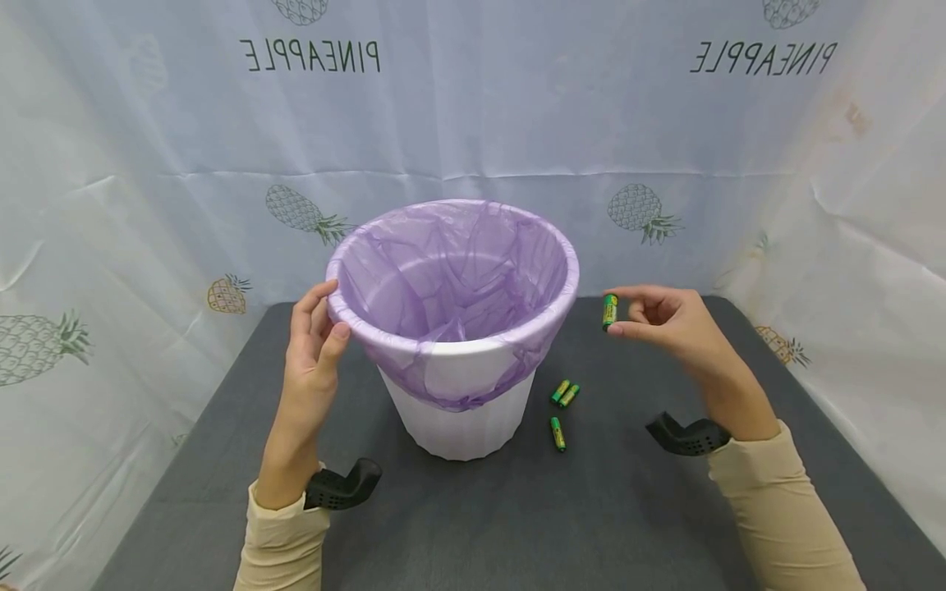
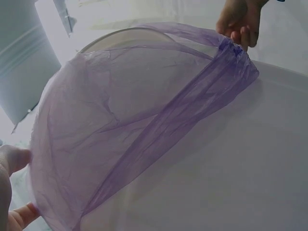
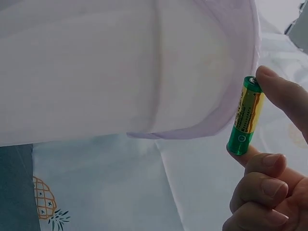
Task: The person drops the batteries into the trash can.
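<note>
The right hand (image 1: 676, 324) pinches one green AA battery (image 1: 609, 312) end to end, forefinger on the top cap and thumb under the base, the other fingers loosely curled below it. The battery stands upright, just outside the rim of the white waste bin (image 1: 461, 410), level with the lip and apart from it. In the right wrist view the battery (image 3: 246, 115) hangs beside the bin's outer wall, not over the opening.

The left hand (image 1: 314, 349) grips the near-left rim, thumb outside and fingers over the edge, pressing the purple bin liner (image 1: 451, 279) against the lip (the liner folds over the rim all round and hangs loosely down the wall).

Judgement on the step in hand: the pinch looks secure but narrow, bearing on the two ends only. The battery would best be carried inward from the grip, past the lip and well over the liner's hollow, before the fingers part; released where it now stands, it would likely fall outside or strike the rim. The left hand's hold should steady the bin and keep the liner from slipping inward.

Count: one bin, one liner, four batteries in view. One is in the pinch; three loose batteries (image 1: 562, 409) lie on the grey table (image 1: 591, 525) below the grip, near the bin's foot, two touching side by side, the third just apart.
</note>
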### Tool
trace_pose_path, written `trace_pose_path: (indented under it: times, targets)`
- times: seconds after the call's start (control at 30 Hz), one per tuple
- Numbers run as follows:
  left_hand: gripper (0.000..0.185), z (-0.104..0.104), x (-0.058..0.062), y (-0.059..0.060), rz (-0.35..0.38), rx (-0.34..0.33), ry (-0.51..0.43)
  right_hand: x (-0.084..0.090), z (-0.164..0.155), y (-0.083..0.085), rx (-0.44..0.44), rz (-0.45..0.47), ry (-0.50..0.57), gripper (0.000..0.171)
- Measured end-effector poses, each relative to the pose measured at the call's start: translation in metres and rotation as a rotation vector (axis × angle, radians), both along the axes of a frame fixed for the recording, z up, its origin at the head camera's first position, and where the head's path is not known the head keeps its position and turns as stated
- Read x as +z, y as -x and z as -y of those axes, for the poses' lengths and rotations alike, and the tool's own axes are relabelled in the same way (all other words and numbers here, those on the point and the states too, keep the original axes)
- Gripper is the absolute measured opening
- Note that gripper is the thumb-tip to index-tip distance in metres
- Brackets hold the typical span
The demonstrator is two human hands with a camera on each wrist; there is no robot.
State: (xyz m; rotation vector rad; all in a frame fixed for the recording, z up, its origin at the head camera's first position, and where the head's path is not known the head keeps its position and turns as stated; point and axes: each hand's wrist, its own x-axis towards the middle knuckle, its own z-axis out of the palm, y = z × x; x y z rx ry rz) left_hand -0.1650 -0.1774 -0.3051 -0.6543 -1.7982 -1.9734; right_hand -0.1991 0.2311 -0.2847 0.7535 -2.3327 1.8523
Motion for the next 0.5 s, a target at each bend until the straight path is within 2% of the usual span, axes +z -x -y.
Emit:
trace_pose_path:
  times: [0.2,0.5]
  targets:
    - [0.044,0.0004,-0.0019,0.0013,-0.044,-0.024,0.003,0.0040,0.0011,-0.0020,0.006,-0.010,0.036,0.037]
    - [0.045,-0.0010,0.0010,0.0000,-0.031,-0.017,-0.004,0.0096,0.0035,-0.0035,0.009,-0.041,0.124,0.038]
